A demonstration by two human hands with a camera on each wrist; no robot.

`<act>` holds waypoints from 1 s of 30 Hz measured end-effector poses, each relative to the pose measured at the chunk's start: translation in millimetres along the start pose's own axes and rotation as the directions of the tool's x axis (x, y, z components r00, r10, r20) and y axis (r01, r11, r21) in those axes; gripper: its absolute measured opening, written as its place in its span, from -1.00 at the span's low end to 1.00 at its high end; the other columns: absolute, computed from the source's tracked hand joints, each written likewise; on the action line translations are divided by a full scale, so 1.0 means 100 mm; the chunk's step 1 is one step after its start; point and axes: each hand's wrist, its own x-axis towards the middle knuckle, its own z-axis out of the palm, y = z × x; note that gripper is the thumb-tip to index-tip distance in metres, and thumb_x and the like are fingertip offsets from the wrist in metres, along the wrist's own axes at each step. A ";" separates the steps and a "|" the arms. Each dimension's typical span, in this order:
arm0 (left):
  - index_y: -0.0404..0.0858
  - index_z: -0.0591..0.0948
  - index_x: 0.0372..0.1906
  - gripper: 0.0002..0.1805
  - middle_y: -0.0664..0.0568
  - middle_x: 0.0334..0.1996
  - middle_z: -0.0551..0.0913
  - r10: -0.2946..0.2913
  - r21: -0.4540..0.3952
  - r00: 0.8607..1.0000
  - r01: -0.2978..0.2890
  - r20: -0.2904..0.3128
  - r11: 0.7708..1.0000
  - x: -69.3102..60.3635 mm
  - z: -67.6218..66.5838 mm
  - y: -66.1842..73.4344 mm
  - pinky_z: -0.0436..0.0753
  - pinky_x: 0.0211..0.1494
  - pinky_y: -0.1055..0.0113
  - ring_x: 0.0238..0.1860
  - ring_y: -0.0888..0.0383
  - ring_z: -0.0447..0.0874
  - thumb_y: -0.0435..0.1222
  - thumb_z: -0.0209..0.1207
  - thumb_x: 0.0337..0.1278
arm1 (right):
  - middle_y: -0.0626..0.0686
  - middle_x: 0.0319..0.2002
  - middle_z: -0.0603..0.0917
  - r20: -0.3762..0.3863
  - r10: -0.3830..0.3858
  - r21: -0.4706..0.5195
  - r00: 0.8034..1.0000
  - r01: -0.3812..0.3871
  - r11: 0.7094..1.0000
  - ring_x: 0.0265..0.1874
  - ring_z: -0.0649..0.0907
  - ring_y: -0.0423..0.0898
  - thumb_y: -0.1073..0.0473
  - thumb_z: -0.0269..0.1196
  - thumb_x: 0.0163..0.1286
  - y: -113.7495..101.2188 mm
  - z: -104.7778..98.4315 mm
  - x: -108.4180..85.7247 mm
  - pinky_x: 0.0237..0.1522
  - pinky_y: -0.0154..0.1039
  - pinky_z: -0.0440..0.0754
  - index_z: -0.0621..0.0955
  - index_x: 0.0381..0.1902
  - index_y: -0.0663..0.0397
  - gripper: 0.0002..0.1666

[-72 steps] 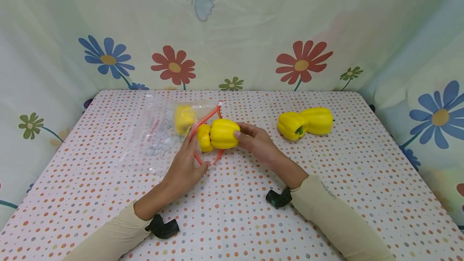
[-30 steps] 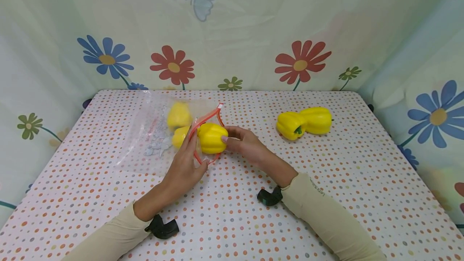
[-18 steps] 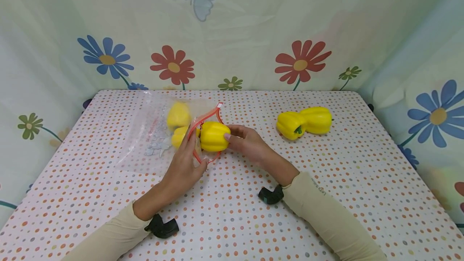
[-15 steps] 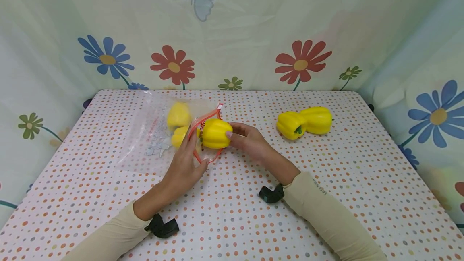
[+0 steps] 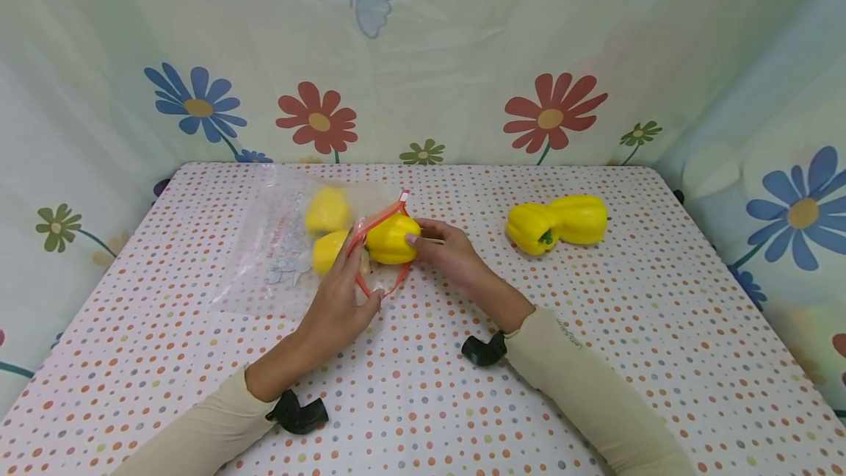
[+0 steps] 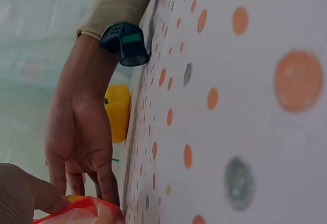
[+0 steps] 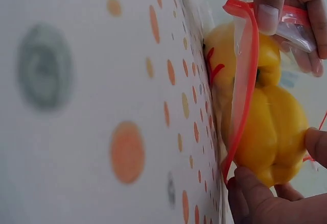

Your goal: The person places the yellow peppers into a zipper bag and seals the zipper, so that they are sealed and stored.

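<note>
clear bag [image 5: 251, 270], yellow pepper [image 5: 396, 241]

on the dotted table [image 5: 423, 402], the bag lies at ten o'clock from centre. my left hand [image 5: 337, 307] grips its red rim [image 7: 251, 66]; my right hand [image 5: 454, 255] pinches the pepper in the opening, at eleven. two peppers [image 5: 327, 209] lie inside; two others [image 5: 578, 220] touch at two o'clock.

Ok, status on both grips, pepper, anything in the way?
Left grip on bag, mouth open. Right grip on pepper, partway in. Bagged pepper close ahead, possibly in the way.
</note>
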 end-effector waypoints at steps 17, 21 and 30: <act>-0.43 0.01 0.50 0.01 -0.04 0.54 -0.14 -0.003 0.023 1.000 0.003 -0.002 1.000 0.00 0.00 -0.01 0.20 0.39 0.16 0.49 0.10 -0.05 -0.46 0.36 0.01 | 0.16 0.12 0.58 0.062 0.036 0.185 0.997 -0.047 0.982 0.09 0.57 0.05 0.17 0.00 0.56 0.00 -0.17 0.02 0.16 -0.09 0.51 0.46 0.28 0.22 -0.57; -0.43 0.00 0.50 0.00 -0.05 0.54 -0.14 -0.010 0.029 1.000 0.011 -0.004 1.000 -0.01 -0.01 0.00 0.19 0.39 0.15 0.49 0.09 -0.06 -0.44 0.35 0.04 | 0.19 0.16 0.58 0.123 0.012 0.246 0.992 -0.042 0.968 0.14 0.58 0.04 0.19 -0.05 0.57 0.01 -0.21 0.02 0.17 -0.06 0.49 0.45 0.28 0.31 -0.56; -0.46 0.00 0.49 0.00 -0.08 0.54 -0.13 -0.008 0.012 1.000 0.008 -0.012 1.000 -0.01 -0.01 -0.01 0.16 0.41 0.15 0.49 0.09 -0.07 -0.47 0.35 0.02 | 0.24 0.17 0.57 0.158 0.015 0.279 0.987 -0.060 0.958 0.14 0.58 0.05 0.19 -0.11 0.60 0.01 -0.23 0.04 0.13 -0.06 0.52 0.44 0.28 0.36 -0.54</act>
